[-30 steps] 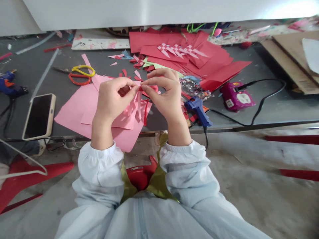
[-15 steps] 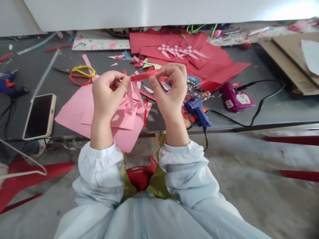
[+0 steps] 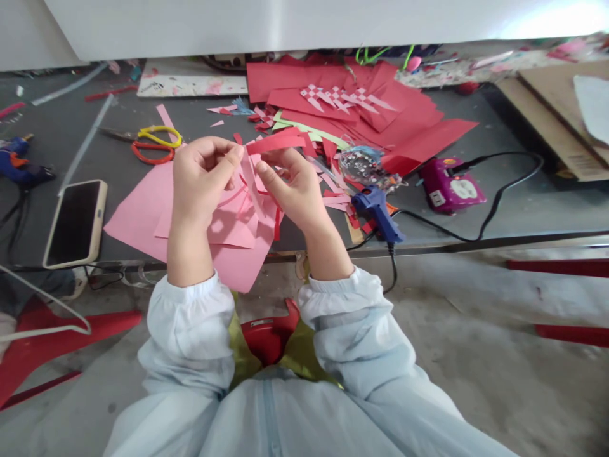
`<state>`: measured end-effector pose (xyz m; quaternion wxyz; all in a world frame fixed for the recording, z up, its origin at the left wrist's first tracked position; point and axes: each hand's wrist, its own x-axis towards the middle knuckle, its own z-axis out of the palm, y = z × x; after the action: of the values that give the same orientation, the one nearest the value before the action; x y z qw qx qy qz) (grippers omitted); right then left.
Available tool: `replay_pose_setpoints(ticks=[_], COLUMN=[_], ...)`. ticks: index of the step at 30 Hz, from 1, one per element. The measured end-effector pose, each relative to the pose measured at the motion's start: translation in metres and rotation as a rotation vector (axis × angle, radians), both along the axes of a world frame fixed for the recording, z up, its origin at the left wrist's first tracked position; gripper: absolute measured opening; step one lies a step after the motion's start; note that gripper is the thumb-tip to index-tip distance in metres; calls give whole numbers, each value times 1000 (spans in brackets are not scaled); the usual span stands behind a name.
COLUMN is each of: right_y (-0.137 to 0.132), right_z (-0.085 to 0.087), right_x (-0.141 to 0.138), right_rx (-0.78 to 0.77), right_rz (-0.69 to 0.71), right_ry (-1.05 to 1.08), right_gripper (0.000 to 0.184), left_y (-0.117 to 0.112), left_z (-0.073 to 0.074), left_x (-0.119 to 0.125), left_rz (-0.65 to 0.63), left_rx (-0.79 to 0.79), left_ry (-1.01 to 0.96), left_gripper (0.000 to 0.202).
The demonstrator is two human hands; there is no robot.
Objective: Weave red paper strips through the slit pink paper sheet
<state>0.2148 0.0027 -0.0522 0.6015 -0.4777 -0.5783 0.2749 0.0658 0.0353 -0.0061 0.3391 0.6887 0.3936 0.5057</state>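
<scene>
My left hand (image 3: 197, 174) is closed, with thumb and forefinger pinching the joined ends of thin paper strips. A red paper strip (image 3: 278, 142) runs from that pinch to the right, its far end free above my right hand. Pink paper strips (image 3: 249, 174) hang down between the hands. My right hand (image 3: 297, 189) is curled close by, its thumb tip at the pink strips; its other fingertips are partly hidden behind the paper. Below the hands lie pink paper sheets (image 3: 136, 212) at the table edge.
Scissors (image 3: 155, 143) and a phone (image 3: 76, 222) lie left. Red paper sheets (image 3: 413, 120) with woven pink-and-red pieces (image 3: 340, 98) are behind. At right sit a blue glue gun (image 3: 375, 206), a purple box (image 3: 451, 185) with a black cable, and cardboard (image 3: 547, 114).
My right hand has let go of the red strip's right end and moved left and down toward the pink strips. My left hand has stayed nearly still.
</scene>
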Motion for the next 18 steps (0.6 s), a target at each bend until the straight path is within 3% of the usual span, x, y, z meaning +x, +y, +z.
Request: replay_pose_setpoints(ticks=[6,13,18], right_y=[1,-3,-5], right_z=[-4,3,8], right_x=[0,-3,-4], right_rx=[41,68,50], right_rz=[-23,-1,28], right_ry=[-23,-27,-37], right_gripper=[50,32,35], left_y=[-2,-2,-2], left_z=[1,1,0], left_x=[0,1,1], left_rz=[-11,21,22], left_rx=[-6,-21,9], left_ry=[13,2,49], left_gripper=[20,15,18])
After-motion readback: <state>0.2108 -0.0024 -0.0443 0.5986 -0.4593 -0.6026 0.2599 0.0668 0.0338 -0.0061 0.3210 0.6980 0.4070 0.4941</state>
